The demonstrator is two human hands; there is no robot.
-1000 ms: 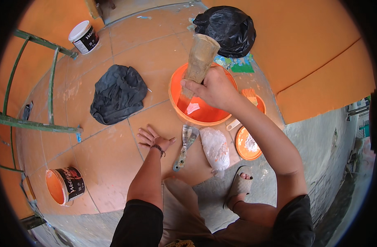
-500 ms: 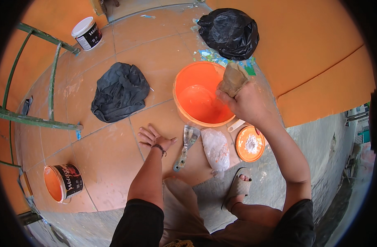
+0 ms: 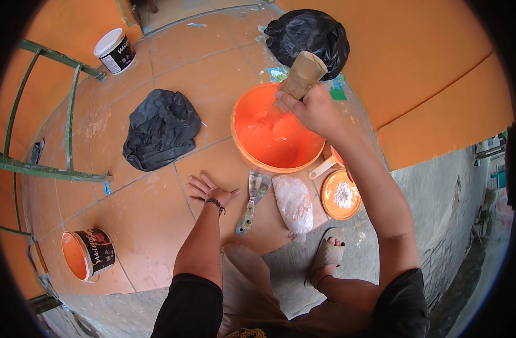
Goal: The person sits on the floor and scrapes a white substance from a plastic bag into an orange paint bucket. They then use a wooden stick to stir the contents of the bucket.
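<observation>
My right hand grips a pale wooden stick, tilted over an orange bucket with its lower end down in orange liquid. My left hand lies on the tiled floor with fingers spread. Beside it are a paint-stained metal scraper and a white plastic bag with orange flecks. At the bucket's right, a white-handled tool is partly hidden behind my arm. An orange lid with white powder lies below that.
A dark crumpled cloth, a black plastic bag, a white-lidded tub and an orange-filled tub stand around me. Green metal frame on the left. Orange wall on the right. The tiles end at a concrete strip.
My right hand with the stick swung down to the right, then back up and left across the bucket, turning the stick's angle. My left hand has stayed in place.
</observation>
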